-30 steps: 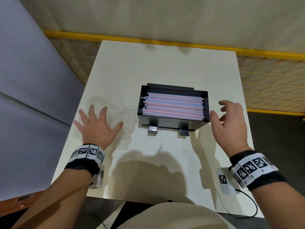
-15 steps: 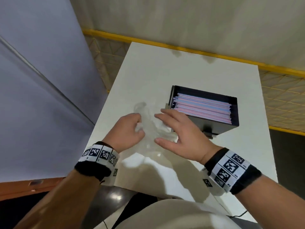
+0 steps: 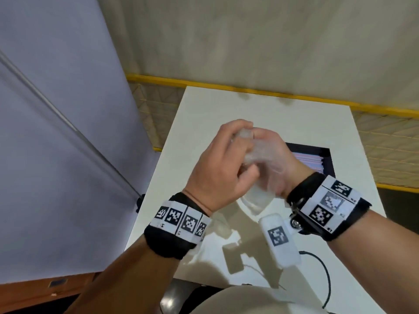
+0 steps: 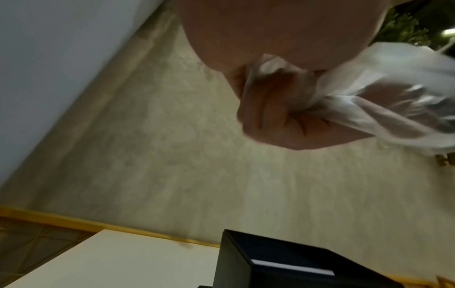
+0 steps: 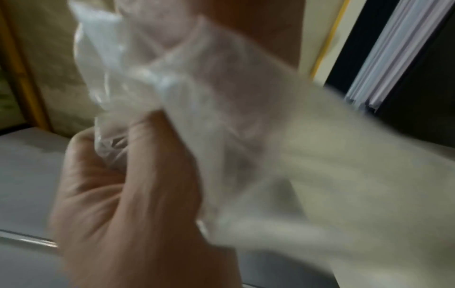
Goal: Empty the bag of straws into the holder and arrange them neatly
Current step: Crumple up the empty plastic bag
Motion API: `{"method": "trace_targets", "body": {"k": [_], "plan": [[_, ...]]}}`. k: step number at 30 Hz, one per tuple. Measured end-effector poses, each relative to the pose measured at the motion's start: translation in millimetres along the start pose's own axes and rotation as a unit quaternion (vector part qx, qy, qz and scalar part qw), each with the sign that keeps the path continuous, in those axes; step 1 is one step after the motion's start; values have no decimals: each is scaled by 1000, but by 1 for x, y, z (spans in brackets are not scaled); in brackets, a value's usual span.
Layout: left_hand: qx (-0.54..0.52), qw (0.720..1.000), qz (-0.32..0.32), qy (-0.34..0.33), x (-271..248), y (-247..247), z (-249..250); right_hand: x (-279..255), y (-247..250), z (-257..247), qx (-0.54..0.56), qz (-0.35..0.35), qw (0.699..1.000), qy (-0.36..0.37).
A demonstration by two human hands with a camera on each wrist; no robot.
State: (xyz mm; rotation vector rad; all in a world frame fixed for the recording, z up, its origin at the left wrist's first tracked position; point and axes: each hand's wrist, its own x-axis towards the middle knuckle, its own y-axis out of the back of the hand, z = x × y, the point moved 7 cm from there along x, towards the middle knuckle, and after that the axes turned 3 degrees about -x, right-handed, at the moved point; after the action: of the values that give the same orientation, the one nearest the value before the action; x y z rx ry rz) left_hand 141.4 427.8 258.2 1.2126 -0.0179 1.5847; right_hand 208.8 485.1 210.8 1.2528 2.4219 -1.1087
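Both hands are raised above the white table with the empty clear plastic bag bunched between them. My left hand grips the bag's upper part, fingers curled round it. The right hand holds the bag from the other side, its fingers closed on the crumpled film. A loose end hangs below the hands. Behind the right wrist stands the black holder, with pink and blue straws lying flat inside, mostly hidden by the hands.
A blue-grey partition stands close on the left of the table. A black cable runs over the table's near right corner. A yellow strip lines the floor past the far edge. The holder's dark side shows in the left wrist view.
Both hands gathered the bag from the table left of the holder, lifted it and bunched it up between them. The head view has swung left.
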Motion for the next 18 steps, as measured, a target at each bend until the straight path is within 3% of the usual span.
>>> {"method": "trace_targets", "body": {"k": [4, 9, 12, 14, 16, 18], "plan": [[-19, 997, 76, 5, 12, 9, -10, -19, -15, -1, 84, -79, 993, 19], [41, 997, -37, 46, 22, -22, -9, -5, -9, -25, 71, -35, 994, 69], [158, 985, -75, -13, 21, -29, 6, -5, 8, -34, 72, 22, 995, 62], [182, 981, -16, -66, 20, -26, 16, -15, -2, -32, 65, -48, 996, 28], [167, 979, 92, -70, 19, -10, 14, -27, -16, -27, 48, -126, 991, 20], [132, 978, 154, -46, 23, 6, 4, -28, -16, -23, -29, -117, 992, 42]]}}
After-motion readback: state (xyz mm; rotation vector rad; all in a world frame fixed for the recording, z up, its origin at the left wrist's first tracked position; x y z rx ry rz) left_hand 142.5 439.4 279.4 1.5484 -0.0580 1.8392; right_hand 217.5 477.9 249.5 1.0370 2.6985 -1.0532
